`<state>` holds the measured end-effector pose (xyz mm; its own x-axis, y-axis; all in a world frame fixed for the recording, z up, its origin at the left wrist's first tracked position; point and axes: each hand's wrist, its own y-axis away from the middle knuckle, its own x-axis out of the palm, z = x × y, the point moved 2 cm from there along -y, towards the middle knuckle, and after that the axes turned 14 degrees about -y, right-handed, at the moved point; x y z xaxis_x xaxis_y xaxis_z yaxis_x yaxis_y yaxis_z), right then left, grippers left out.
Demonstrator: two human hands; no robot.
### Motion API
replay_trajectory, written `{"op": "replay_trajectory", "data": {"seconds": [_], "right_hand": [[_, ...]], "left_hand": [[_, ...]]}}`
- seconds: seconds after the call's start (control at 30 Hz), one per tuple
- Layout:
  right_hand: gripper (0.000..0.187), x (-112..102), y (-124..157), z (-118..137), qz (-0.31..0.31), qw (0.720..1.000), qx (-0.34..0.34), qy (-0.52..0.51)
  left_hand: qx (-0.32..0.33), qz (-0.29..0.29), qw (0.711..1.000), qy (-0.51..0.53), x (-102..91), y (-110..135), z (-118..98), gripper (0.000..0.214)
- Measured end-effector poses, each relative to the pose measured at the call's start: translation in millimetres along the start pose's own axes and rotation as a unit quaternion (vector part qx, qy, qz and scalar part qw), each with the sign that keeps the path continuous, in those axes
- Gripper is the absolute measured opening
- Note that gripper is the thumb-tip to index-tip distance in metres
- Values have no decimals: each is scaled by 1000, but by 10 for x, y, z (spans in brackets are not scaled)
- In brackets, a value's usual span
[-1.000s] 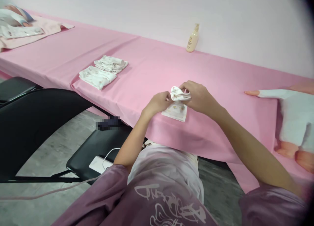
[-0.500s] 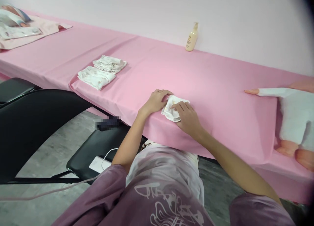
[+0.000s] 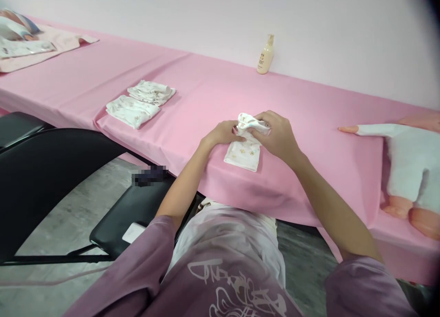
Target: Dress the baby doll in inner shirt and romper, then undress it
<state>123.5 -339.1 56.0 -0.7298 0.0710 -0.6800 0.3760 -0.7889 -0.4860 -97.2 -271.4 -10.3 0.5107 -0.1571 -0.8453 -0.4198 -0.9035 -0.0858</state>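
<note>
A small white folded baby garment [image 3: 243, 155] with a scattered print lies near the front edge of the pink-covered table [image 3: 213, 101]. Its far part is lifted off the table and bunched between my hands. My right hand [image 3: 280, 138] pinches the raised part from the right, thumb on the near side. At the left edge of the garment is my left hand [image 3: 225, 132], its thumb and fingers curled around the cloth. Some of the left fingertips are hidden behind the fabric.
Two folded white printed garments, a nearer one [image 3: 132, 111] and a farther one [image 3: 153, 92], lie to the left. A pump bottle [image 3: 264, 58] stands by the wall. A dressed doll [image 3: 409, 161] lies at right. Black chairs [image 3: 117, 220] stand in front, one bearing a white device [image 3: 133, 233].
My right hand has moved up and away, lifting the garment's upper layer and unfolding it lengthwise. My left hand has shifted slightly and now curls at the cloth's left edge.
</note>
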Motion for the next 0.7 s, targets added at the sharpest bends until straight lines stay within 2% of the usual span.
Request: {"op": "replay_trajectory", "data": {"seconds": [0.1, 0.23, 0.3, 0.4, 0.47, 0.53, 0.63, 0.7], "right_hand": [[15, 156, 215, 70, 45, 999, -26, -1], [26, 400, 627, 170, 119, 991, -53, 42], [25, 441, 745, 189, 136, 987, -72, 43], [39, 395, 775, 149, 128, 989, -74, -9], [48, 347, 750, 60, 94, 995, -39, -21], [66, 331, 742, -69, 58, 998, 20, 6], [100, 377, 783, -267, 57, 990, 116, 47], [107, 409, 817, -347, 62, 987, 145, 41]], "left_hand": [[47, -10, 999, 5, 12, -44, 15, 23], [75, -21, 996, 32, 14, 48, 19, 34], [76, -17, 997, 22, -8, 100, 21, 38], [69, 12, 998, 12, -72, 187, 9, 43], [38, 31, 999, 18, -129, 255, -24, 42], [-8, 43, 999, 22, -180, 325, -90, 36], [-66, 54, 996, -15, -211, 404, -222, 47], [-84, 61, 994, -48, -185, 429, -293, 49]]}}
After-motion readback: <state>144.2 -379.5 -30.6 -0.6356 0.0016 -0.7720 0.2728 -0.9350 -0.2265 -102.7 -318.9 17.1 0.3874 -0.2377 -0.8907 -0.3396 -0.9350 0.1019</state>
